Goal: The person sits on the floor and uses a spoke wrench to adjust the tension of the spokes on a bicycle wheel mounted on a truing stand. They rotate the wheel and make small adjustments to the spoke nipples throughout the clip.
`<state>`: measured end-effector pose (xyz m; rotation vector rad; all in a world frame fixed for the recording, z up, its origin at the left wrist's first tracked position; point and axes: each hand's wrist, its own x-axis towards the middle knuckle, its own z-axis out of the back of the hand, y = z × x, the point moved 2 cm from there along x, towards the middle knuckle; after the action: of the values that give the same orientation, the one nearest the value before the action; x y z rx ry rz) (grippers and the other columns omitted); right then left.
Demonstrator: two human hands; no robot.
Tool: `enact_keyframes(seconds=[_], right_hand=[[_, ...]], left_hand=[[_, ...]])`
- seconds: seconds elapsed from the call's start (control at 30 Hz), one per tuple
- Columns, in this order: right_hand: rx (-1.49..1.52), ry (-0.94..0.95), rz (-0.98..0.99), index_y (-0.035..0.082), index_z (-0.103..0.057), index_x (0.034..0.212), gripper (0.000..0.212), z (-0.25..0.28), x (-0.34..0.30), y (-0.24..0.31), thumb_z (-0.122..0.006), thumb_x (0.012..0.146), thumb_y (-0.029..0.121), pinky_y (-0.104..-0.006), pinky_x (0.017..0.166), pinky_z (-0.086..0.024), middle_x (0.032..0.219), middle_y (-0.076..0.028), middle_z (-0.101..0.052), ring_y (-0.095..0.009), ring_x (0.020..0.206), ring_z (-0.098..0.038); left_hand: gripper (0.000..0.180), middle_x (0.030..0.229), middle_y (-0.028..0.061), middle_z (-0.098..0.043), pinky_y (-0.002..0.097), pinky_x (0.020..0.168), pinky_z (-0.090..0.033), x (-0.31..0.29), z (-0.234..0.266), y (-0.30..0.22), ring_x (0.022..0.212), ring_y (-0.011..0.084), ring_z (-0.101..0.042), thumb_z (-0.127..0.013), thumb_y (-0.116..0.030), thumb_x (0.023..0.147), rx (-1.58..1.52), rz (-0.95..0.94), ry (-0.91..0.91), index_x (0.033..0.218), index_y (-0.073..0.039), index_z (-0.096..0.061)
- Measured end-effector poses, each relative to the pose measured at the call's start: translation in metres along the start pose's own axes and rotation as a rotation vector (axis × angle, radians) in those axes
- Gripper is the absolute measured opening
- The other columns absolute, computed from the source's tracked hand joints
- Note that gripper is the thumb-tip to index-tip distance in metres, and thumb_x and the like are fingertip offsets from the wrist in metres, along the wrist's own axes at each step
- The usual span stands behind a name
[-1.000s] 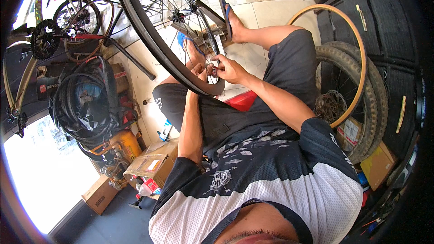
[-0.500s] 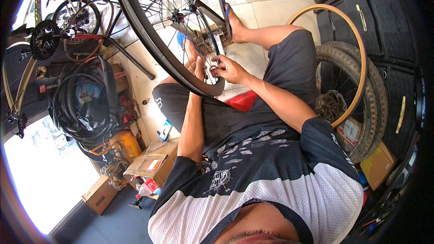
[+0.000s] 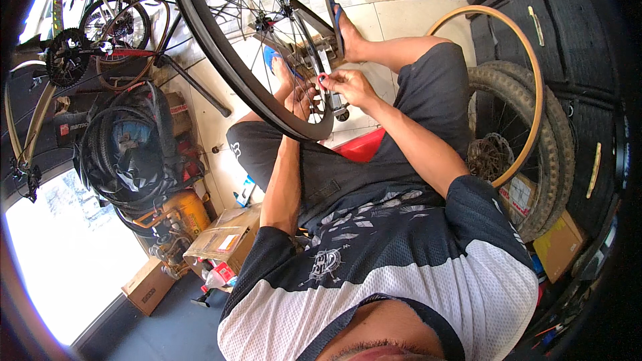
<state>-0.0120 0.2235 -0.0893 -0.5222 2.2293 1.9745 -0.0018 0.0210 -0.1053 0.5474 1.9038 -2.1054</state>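
Note:
A bicycle wheel with a deep black rim [image 3: 224, 60] and thin dark spokes stands tilted in front of me, its hub [image 3: 265, 25] held at a metal truing stand [image 3: 322, 60]. My right hand [image 3: 353, 88], on the right side of the rim, pinches a small red spoke wrench [image 3: 322, 78] between thumb and fingers. My left hand [image 3: 301, 101] reaches in among the spokes from the left, fingers curled; what they grip is hidden. A dark knob [image 3: 342, 115] of the stand shows just below my right hand.
A tan hoop-like rim [image 3: 539, 87] and knobby tyres [image 3: 558, 154] lean against dark drawers at my right. Left are bicycles [image 3: 110, 27], coiled black tyres [image 3: 100, 140], an orange machine [image 3: 187, 214] and a cardboard box [image 3: 224, 237]. Something red [image 3: 361, 147] lies between my legs.
My right hand has moved slightly up and right with the red spoke wrench, away from the rim's lower part, uncovering the stand's knob. The left hand's fingers have shifted slightly among the spokes.

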Motion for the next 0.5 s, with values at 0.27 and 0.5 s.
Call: enact_keyframes(seconds=[0.27, 0.5], right_hand=[[-0.455, 0.138, -0.048, -0.007, -0.075, 0.099, 0.030, -0.008, 0.001, -0.019, -0.075, 0.093, 0.023, -0.0328, 0.071, -0.055, 0.087, -0.015, -0.078, -0.017, 0.077, -0.072], [-0.296, 0.281, 0.016, -0.007, -0.072, 0.098, 0.029, -0.014, -0.004, -0.015, -0.075, 0.094, 0.023, -0.0314, 0.068, -0.053, 0.084, -0.014, -0.077, -0.013, 0.075, -0.070]], left_hand=[[0.032, 0.097, 0.0082, -0.073, 0.0303, 0.061, -0.057, -0.010, -0.001, -0.014, 0.079, 0.0173, -0.072, -0.073, -0.028, 0.099, -0.002, -0.006, -0.041, 0.114, 0.000, -0.067], [0.028, 0.094, 0.0077, -0.072, 0.0298, 0.059, -0.058, -0.018, -0.002, -0.021, 0.078, 0.0166, -0.072, -0.072, -0.025, 0.099, -0.059, 0.005, -0.024, 0.113, -0.002, -0.066]])
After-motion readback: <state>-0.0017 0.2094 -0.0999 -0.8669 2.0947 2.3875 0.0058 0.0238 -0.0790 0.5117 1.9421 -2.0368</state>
